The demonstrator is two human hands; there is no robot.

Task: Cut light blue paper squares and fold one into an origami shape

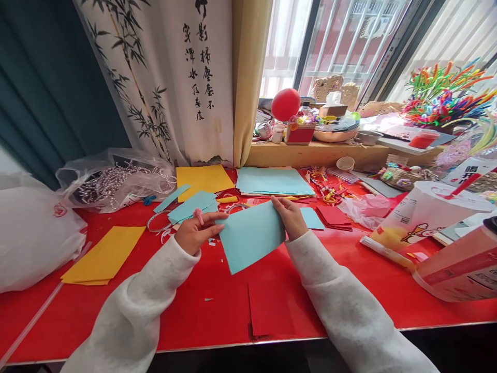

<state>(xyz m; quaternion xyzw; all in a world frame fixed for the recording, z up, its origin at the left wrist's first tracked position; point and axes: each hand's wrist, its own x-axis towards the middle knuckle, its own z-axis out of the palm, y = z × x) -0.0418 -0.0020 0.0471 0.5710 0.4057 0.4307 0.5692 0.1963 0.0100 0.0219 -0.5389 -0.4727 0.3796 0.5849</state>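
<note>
Head view: from where I stand, a person in grey sleeves (344, 290) is holding a light-blue sheet (252, 241) w/ both hands, up over abt the middle of the red tabletop (186, 326). L hand (198, 231), w/ a fuzzy pink ring (198, 215) on it, has thumb & finger pinched on the sheet's left corner; R hand (290, 217) is clamped on its upper right edge, thumb on the near face, other fingers partly hidden behind. Sheet's tilted, can't tell if single or folded. Near the table's front edge, below it, lies a dark-red sheet (277, 311). Off to the left: yellow sheets (104, 256), a white plastic bag (39, 233) & a clear bag (120, 181) w/ beads. Behind the hands, a yellow sheet at the back (204, 178) sits beside a light-blue stack (274, 181). Red stack (334, 217) is right of R hand; farther right, 2 drink cups (458, 264). Red balloon (286, 105) is by the window, pipe cleaners (446, 101) too, far R side
</note>
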